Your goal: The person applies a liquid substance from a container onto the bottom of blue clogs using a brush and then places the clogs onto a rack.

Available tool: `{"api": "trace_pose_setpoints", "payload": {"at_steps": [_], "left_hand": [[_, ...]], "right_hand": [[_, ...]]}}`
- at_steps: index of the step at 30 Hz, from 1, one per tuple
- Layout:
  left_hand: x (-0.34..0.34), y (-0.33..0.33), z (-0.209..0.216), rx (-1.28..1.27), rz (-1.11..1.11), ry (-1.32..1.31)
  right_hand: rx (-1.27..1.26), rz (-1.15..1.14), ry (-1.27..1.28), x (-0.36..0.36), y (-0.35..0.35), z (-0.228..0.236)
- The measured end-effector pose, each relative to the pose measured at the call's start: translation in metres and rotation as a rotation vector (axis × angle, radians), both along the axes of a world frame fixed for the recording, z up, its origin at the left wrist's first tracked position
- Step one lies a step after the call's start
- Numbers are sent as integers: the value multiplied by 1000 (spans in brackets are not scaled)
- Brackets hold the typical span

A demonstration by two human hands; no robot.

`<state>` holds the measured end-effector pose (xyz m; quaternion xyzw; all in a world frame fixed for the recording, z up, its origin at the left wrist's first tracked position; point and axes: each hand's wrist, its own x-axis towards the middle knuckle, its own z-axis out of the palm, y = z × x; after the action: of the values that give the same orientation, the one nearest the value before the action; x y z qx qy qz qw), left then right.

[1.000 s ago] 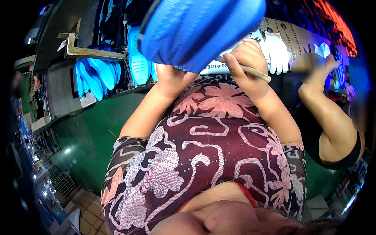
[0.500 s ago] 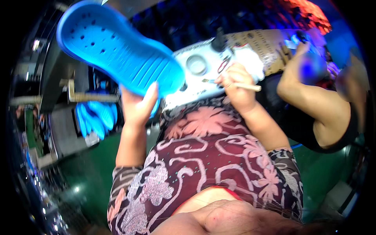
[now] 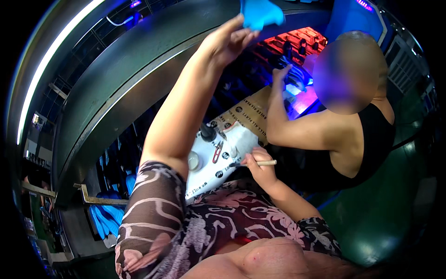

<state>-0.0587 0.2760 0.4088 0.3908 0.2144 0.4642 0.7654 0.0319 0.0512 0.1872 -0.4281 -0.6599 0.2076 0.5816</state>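
Note:
My left arm stretches far forward to the dark ledge, and my left hand (image 3: 226,43) has its fingers on the near end of a blue shoe sole (image 3: 262,15). The sole is blurred and partly cut off by the upper edge. Closer to my body, my right hand (image 3: 262,169) grips a small brush (image 3: 267,162) by its pale wooden handle, with the dark tip pointing left over the white printed work surface (image 3: 204,180). Around it are a small round cup (image 3: 193,161), red-handled thread snips (image 3: 217,152), a black object (image 3: 207,133) and a white cloth (image 3: 241,141).
A long dark green ledge (image 3: 109,86) curves across the left and far side. Brown printed cardboard (image 3: 253,111) adjoins the work surface. Close on my right sits a co-worker (image 3: 325,130), hands in purple light. Blue shoe parts (image 3: 106,218) lie at lower left; red-lit racks (image 3: 302,44) glow beyond.
My left hand has carried the blue sole from the near left up and away to the far ledge. My right hand keeps the brush. The view has turned, showing more of the co-worker.

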Motion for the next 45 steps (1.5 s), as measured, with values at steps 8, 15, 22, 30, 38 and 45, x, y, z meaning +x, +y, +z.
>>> {"api": "trace_pose_setpoints", "payload": {"at_steps": [8,15,22,30,38,45], "left_hand": [[8,-122,-48,589,-568,193],[-109,-268,-87,883,-1122,15],[-137,-291,-76,929,-1273,169],[-174,-322,-76,928,-965,25],[-192,-334,-63,1050,-680,98],[-223,-327,-89,960,-776,-30]], "right_hand": [[-172,-68,103,15,-1,-38],[-280,111,172,-27,-11,-31],[-255,269,104,-53,-19,-13],[-367,336,58,-75,-30,13],[-348,345,-41,-88,-26,11],[-452,349,-19,-85,-21,19]]}}
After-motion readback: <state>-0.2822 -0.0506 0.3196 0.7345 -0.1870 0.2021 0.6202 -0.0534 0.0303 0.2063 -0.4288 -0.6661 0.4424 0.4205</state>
